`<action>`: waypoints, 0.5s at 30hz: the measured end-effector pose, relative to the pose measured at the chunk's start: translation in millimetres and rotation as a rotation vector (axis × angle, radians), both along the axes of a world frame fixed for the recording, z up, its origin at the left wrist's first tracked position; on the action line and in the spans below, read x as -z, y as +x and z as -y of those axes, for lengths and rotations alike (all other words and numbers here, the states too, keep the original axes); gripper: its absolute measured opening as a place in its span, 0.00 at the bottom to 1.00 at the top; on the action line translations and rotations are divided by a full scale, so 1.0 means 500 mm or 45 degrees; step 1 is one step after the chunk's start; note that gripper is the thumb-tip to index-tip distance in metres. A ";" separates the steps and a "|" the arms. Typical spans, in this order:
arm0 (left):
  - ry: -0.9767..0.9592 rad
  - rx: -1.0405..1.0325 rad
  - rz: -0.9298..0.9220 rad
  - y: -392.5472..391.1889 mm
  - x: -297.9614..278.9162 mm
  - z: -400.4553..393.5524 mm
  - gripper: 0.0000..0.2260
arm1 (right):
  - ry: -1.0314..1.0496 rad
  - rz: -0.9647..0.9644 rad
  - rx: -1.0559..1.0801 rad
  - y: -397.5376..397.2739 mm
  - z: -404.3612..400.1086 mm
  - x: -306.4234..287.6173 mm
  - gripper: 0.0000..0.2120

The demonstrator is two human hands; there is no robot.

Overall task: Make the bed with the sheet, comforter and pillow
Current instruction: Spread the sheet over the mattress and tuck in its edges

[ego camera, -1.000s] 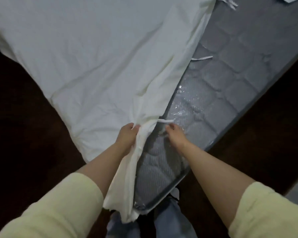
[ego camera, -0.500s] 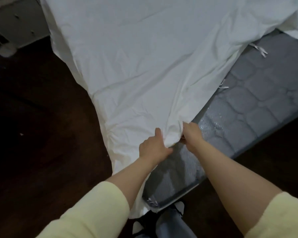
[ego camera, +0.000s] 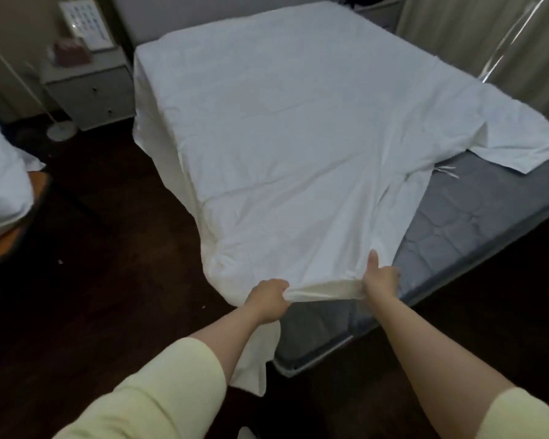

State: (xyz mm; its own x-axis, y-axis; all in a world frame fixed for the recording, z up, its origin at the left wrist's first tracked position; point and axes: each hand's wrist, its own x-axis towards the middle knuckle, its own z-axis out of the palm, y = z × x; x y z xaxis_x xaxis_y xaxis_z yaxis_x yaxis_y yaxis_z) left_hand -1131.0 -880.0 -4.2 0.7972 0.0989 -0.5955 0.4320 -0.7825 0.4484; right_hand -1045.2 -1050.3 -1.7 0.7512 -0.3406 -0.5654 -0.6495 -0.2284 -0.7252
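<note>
The white sheet (ego camera: 282,147) lay spread over most of the bed, draped down the side toward the left of the frame, while the grey quilted mattress (ego camera: 450,236) was still bare along the lower right, including the near corner at lower centre. Both hands were clamped on the sheet's near edge: the left hand (ego camera: 267,301) had its grip curled round a bunched fold, and the right hand (ego camera: 380,280) gripped the hem just beside it with the thumb lying up on the cloth, the short span between them pulled taut. The step in hand looked to be drawing this corner of the sheet toward the bare mattress corner. To do it well, the pull should probably run diagonally toward the lower right of the frame, low and even, with both hands moving together so the cloth slides rather than gathers; a loose flap at the right edge (ego camera: 520,153) would likely need squaring afterwards. Pulling too hard could drag the sheet off the far side. White bedding (ego camera: 0,185) at the left edge may be the comforter or pillow; I cannot tell which. A nightstand (ego camera: 89,93) stood at upper left.
</note>
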 end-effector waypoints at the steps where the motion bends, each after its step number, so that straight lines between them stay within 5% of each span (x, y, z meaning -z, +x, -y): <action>1: -0.047 0.010 -0.026 -0.020 -0.016 0.013 0.06 | -0.010 0.102 -0.137 -0.017 0.016 -0.020 0.35; 3: -0.126 -0.068 -0.037 -0.049 -0.042 0.051 0.12 | -0.154 0.322 -0.690 -0.042 0.048 -0.052 0.43; 7: -0.113 -0.168 0.011 -0.072 -0.096 0.143 0.17 | -1.025 0.467 -1.907 -0.072 0.104 -0.076 0.45; 10: -0.121 -0.166 0.014 -0.083 -0.132 0.191 0.20 | -1.241 0.493 -2.090 -0.073 0.122 -0.066 0.40; 15: -0.053 -0.219 -0.033 -0.119 -0.185 0.190 0.17 | -1.259 0.408 -2.372 -0.049 0.108 -0.118 0.17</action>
